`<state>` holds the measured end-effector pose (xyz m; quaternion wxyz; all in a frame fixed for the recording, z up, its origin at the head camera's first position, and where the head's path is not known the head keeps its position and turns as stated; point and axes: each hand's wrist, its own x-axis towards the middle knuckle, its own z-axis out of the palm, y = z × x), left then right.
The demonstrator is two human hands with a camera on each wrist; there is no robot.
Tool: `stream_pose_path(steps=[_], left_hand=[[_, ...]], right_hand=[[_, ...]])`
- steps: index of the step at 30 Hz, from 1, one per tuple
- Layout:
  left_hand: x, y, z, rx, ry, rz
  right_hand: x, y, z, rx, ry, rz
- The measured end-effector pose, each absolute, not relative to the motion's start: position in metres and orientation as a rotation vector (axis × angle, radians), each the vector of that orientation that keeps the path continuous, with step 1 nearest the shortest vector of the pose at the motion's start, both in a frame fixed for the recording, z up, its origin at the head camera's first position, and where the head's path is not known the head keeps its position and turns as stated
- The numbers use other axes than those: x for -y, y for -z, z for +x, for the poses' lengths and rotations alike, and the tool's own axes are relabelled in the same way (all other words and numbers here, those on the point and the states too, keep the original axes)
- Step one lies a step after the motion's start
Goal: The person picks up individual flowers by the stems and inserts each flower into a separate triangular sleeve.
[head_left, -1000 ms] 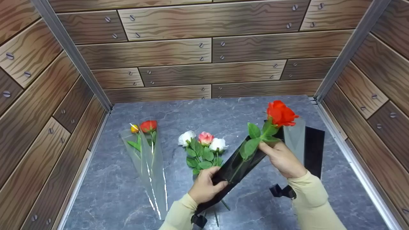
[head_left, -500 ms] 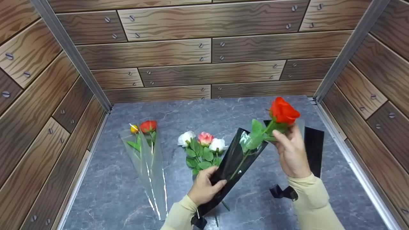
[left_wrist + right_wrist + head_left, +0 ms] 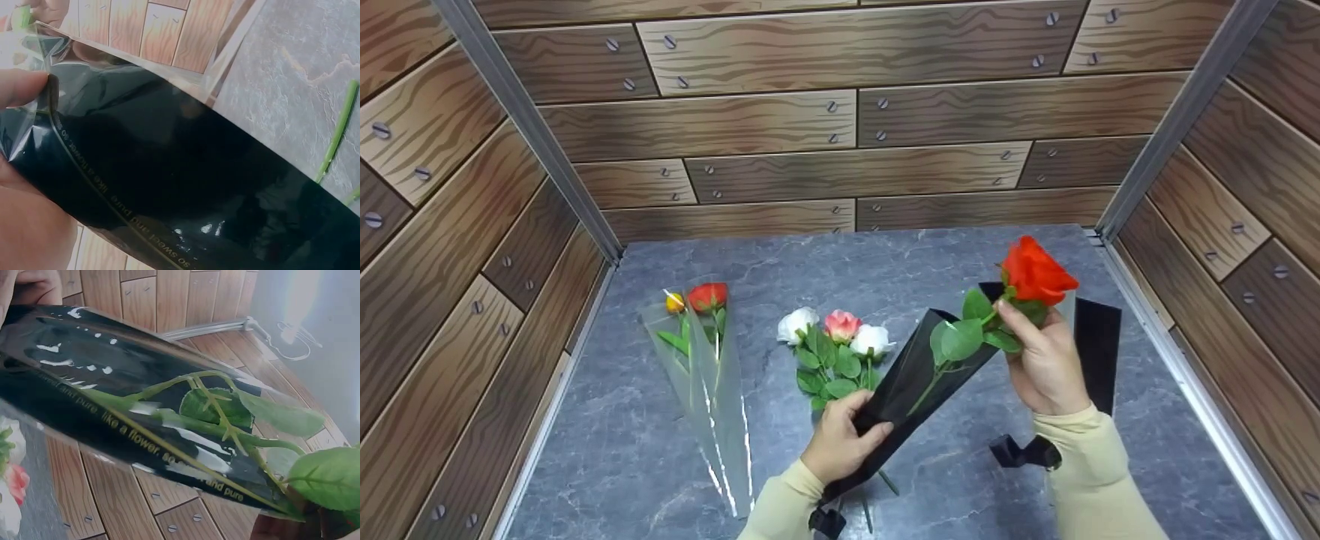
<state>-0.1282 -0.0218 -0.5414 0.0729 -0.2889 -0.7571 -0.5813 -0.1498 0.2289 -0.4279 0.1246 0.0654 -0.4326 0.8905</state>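
My left hand (image 3: 840,439) grips a black see-through flower sleeve (image 3: 900,375) near its lower end, thumb on top. The sleeve slants up to the right, and gold lettering runs along it in both wrist views. A red rose (image 3: 1039,271) has its stem (image 3: 197,424) inside the sleeve, while its bloom and some leaves (image 3: 960,341) stick out past the mouth. Just below the bloom, my right hand (image 3: 1046,367) pinches the rose's stem between thumb and fingers. The stem's lower end is hidden in the sleeve.
Two white roses (image 3: 872,340) and a pink one (image 3: 842,325) lie mid-table, stems partly under the sleeve. At left, clear sleeves (image 3: 712,420) hold a red flower (image 3: 709,297) and a yellow one (image 3: 675,303). Black wrapping (image 3: 1099,352) lies at right. Wood-patterned walls enclose the table.
My right hand has moved from the sleeve's mouth up the stem to just under the bloom. The rose has shifted slightly right; my left hand has stayed in place.
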Motion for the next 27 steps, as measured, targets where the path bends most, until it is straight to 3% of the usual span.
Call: stream_pose_path(steps=[6, 15, 27], left_hand=[[0.023, 0.521, -0.123, 2.262, 1.749, -0.907], [0.023, 0.545, -0.138, 2.339, 1.734, -0.882], [0.015, 0.547, -0.14, 2.368, 1.788, -1.008]], right_hand=[[-0.226, 0.43, -0.149, 1.307, -2.575, 0.217], [-0.221, 0.429, -0.147, 1.476, -2.483, 0.21], [-0.213, 0.421, -0.15, 1.299, -2.395, 0.115]])
